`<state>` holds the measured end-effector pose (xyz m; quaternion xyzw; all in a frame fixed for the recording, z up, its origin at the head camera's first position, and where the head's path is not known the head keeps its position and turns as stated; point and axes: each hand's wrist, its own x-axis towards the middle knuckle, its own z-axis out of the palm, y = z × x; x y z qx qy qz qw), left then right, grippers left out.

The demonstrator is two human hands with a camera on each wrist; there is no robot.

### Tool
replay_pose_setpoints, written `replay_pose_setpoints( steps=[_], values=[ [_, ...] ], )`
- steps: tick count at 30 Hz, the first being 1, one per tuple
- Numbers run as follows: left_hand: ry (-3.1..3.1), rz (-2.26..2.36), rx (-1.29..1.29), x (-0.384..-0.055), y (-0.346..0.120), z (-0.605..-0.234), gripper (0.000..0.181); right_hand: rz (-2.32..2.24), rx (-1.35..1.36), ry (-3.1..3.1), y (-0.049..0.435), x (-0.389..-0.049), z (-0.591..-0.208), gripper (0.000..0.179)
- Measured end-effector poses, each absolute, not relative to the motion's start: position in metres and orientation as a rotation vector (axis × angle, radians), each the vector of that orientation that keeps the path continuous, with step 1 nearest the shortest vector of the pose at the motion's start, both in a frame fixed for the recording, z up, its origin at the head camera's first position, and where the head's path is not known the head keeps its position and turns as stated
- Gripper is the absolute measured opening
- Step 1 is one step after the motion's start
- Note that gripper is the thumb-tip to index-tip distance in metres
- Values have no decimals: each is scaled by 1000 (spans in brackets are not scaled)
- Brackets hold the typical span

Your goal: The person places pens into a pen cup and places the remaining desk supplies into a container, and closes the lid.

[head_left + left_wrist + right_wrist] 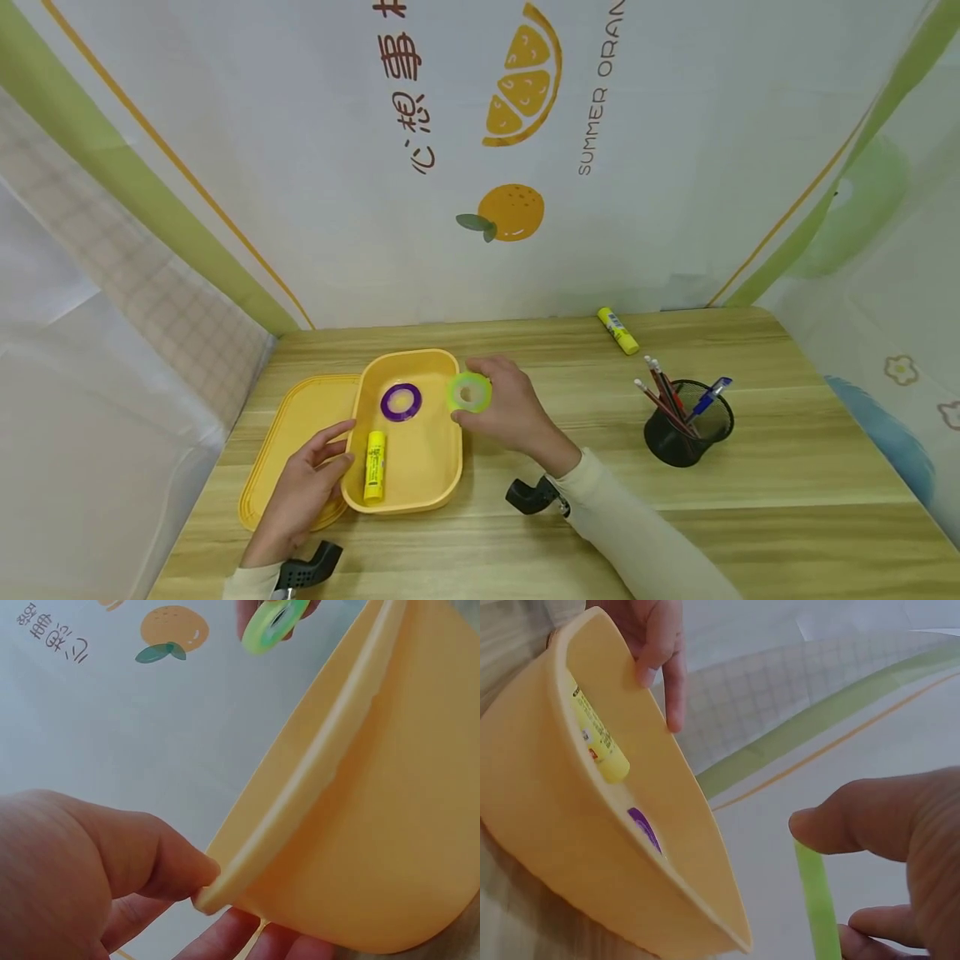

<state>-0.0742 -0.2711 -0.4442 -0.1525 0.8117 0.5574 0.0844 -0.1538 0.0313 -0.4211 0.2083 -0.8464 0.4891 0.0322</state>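
My right hand (508, 406) pinches a green roll of tape (470, 392) by its edge, over the right rim of a yellow box (420, 467). Thumb and fingers sit on opposite sides of the roll in the right wrist view. With my left hand (306, 483) I grip the box's left rim, thumb on top and fingers beneath, as the left wrist view shows. Inside the box lie a purple roll of tape (387, 403) at the back and a yellow glue stick (374, 467) along the left wall.
A yellow lid (277, 467) lies partly under the box's left side. Another yellow glue stick (618, 331) lies near the table's back edge. To the right stands a black mesh pen holder (670, 446) with pencils and a blue pen (708, 397). A printed curtain (337, 208) hangs behind the table.
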Motion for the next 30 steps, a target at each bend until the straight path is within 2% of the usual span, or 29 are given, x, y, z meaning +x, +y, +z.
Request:
replay_pose_setpoints(
  steps=[14, 30],
  values=[
    [2412, 1678, -447, -74, -271, -445, 52, 1522, 700, -2736, -9, -153, -418, 75],
    [2401, 1703, -445, -74, -272, -447, 53, 1400, 692, -2886, -47, -157, -431, 74]
  ],
)
